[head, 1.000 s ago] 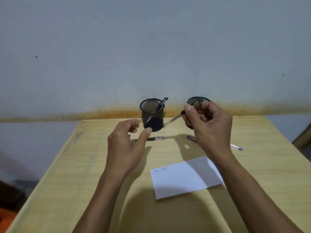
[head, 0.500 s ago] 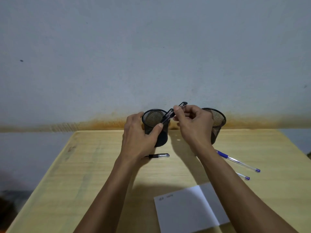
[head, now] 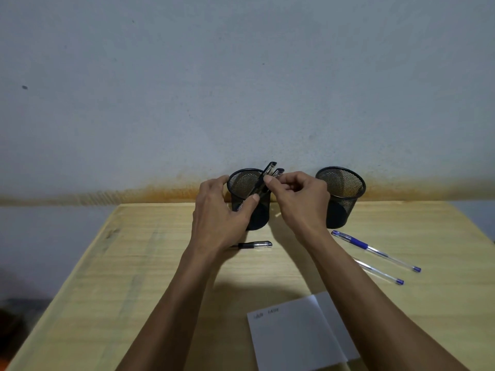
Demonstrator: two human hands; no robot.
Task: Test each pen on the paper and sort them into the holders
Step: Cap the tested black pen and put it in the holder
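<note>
Wooden table (head: 160,263), two mesh holders (head: 345,183), three loose pens (head: 375,249), left hand (head: 217,220) gripping left holder (head: 257,220), right hand (head: 300,199) pinching pen (head: 277,172).

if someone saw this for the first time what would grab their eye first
Two hands meet at the left mesh holder at the table's far edge: the left hand grips its side while the right hand pinches a black pen at its rim, beside another pen already standing inside. To the right stands a second mesh holder, with two blue pens lying in front of it.

Right hand (head: 300,199) pinches pen (head: 276,173) over left holder (head: 249,199) — left hand (head: 219,218) grips it.
</note>
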